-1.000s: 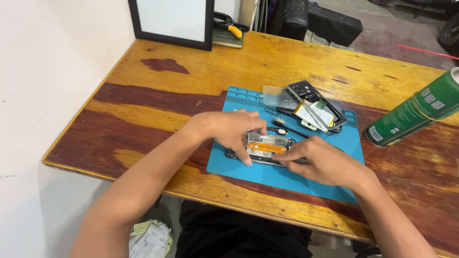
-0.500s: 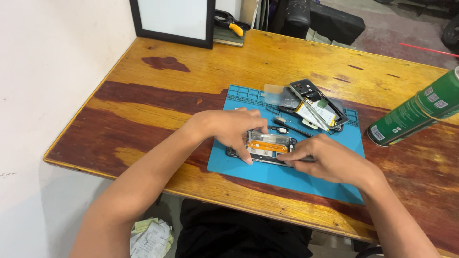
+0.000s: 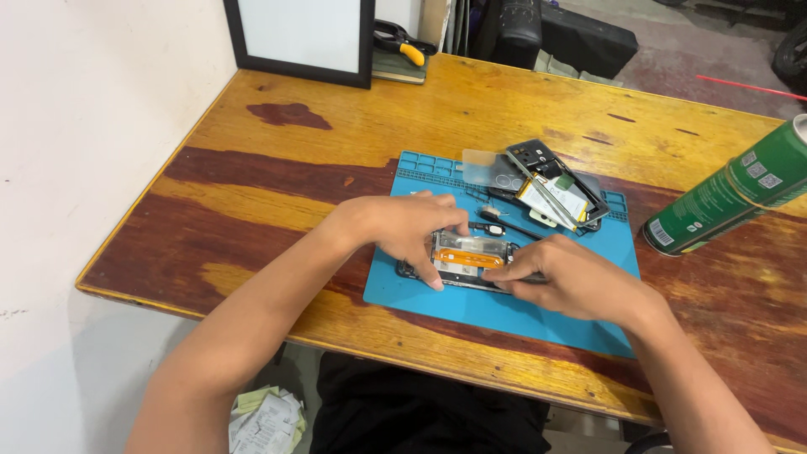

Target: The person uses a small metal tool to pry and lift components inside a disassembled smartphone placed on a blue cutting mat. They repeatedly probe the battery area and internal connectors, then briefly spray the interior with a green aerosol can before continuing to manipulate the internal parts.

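An opened phone (image 3: pixel 469 257) with an orange flex strip across its inside lies on a blue work mat (image 3: pixel 504 311). My left hand (image 3: pixel 403 229) rests over the phone's left end, fingers curled around its edge. My right hand (image 3: pixel 567 279) grips the phone's right end, fingertips pressed at the lower right side. Behind the phone lie small dark tools (image 3: pixel 504 225).
A stack of phone parts (image 3: pixel 555 189) and a clear film sit at the mat's far edge. A green spray can (image 3: pixel 727 193) lies tilted at right. A black-framed board (image 3: pixel 303 38) and yellow-handled pliers (image 3: pixel 405 46) stand at the wooden table's (image 3: pixel 252 193) far side.
Both hands stay on the phone; my right hand has shifted slightly along its right edge. Nothing else moved.
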